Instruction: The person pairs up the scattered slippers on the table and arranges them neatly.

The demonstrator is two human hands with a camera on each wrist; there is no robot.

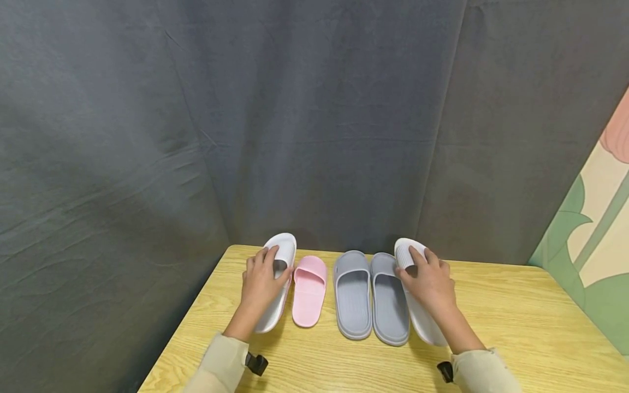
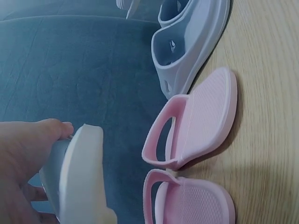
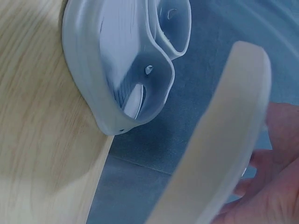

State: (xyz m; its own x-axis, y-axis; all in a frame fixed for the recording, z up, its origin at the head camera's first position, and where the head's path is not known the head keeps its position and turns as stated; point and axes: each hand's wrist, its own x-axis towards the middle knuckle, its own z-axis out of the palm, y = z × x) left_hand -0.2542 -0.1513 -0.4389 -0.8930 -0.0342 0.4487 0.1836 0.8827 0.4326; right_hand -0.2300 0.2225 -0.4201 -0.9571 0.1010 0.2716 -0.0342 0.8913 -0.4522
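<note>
On the left in the head view, my left hand (image 1: pixel 260 281) grips a white slipper (image 1: pixel 267 321) by its strap. The left wrist view shows this white slipper (image 2: pixel 81 179) raised off the wooden table, its sole edge toward the camera. My right hand (image 1: pixel 432 284) holds the other white slipper (image 1: pixel 426 322) by its ribbed strap, beside the grey pair. From the right wrist, that slipper (image 3: pixel 219 135) also appears lifted, tilted past the table's edge. Below the left white slipper lies a pink slipper (image 2: pixel 196 200), mostly hidden in the head view; its mate (image 1: pixel 309 295) is beside it.
Two grey slippers (image 1: pixel 354 300) stand side by side between the hands, toes toward the back edge. The wooden table (image 1: pixel 304 365) ends at a dark grey curtain (image 1: pixel 319 136). A painted panel (image 1: pixel 599 234) is at the far right.
</note>
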